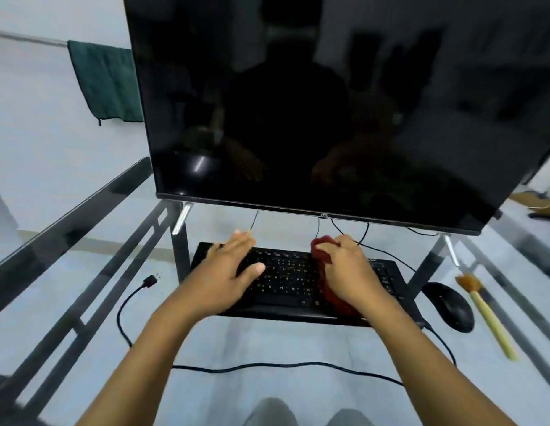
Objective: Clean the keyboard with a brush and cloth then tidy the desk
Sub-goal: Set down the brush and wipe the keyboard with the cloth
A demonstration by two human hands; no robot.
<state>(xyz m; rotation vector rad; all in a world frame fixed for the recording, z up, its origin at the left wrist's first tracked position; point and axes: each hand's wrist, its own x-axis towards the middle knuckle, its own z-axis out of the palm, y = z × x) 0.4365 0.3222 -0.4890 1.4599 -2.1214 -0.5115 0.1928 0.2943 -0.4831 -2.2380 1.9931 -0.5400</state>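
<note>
A black keyboard (286, 278) lies on the glass desk (267, 342) below a large dark monitor (313, 103). My left hand (233, 269) rests flat on the keyboard's left half, fingers straight. Over the right half, my right hand (344, 269) grips a bunched dark red cloth (324, 256) and presses it on the keys. A brush (482, 309) with a pale yellow handle and tan bristles lies on the desk at the far right, beyond the black mouse (450, 305).
A black cable (267, 365) loops across the desk in front of the keyboard, its loose USB plug (150, 281) lying at the left. A green towel (109, 83) hangs on a wall rail behind. The desk's dark frame runs along the left edge.
</note>
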